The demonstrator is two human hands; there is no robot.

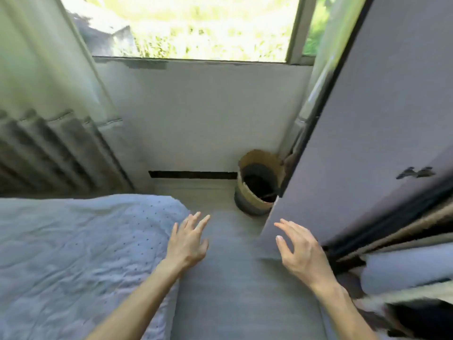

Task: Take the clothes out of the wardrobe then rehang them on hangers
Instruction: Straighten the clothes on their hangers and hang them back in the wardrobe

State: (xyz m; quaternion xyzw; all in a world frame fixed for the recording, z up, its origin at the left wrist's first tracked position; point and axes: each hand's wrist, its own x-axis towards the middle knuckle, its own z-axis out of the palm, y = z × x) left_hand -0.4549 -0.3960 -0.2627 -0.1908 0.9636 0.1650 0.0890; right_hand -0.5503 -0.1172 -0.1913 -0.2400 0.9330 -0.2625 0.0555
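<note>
The left hand [188,244] and right hand [300,251] are hovering empty, fingers spread, near the open wardrobe door [367,119]. The clothes [404,268] are sitting blurred inside the wardrobe, at the right. They are looking soft and light, so they are likely needing a bunched, full-handed hold.

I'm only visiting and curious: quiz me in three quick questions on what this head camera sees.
1. True or false: the left hand holds a hanger.
2. The woven basket stands: A) on a chair; B) on the floor in the corner, beside the open wardrobe door; C) on a shelf.
3. Fill in: the blue bed cover lies on the person's ____ side.
Key: 1 false, as both it and the right hand are open and empty; 2 B; 3 left.
</note>
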